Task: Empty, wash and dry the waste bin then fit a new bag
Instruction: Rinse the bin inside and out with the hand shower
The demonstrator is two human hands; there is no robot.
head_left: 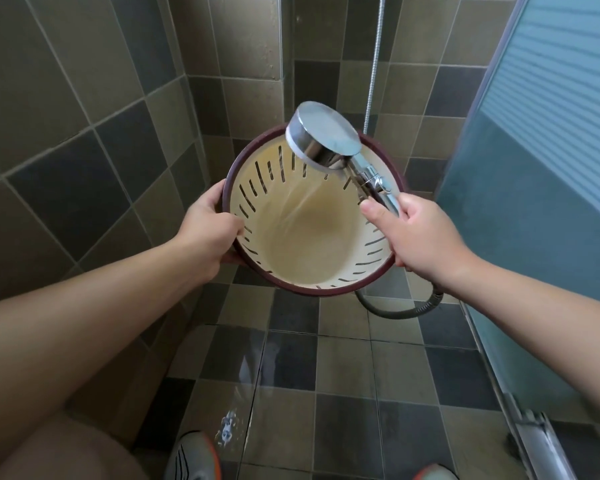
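head | left hand [208,233] grips bin [257,174] rim | right hand [420,233] holds shower head [323,140]

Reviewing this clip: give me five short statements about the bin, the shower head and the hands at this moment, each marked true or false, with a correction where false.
1. The left hand grips the rim of the waste bin. True.
2. The right hand holds a sponge. False: it holds the handle of the shower head.
3. A bag lines the bin. False: the slotted cream inside is bare.
4. Water sprays from the shower head into the bin. True.
5. The bin stands on the floor tiles. False: it is held up and tilted, its opening toward the camera.
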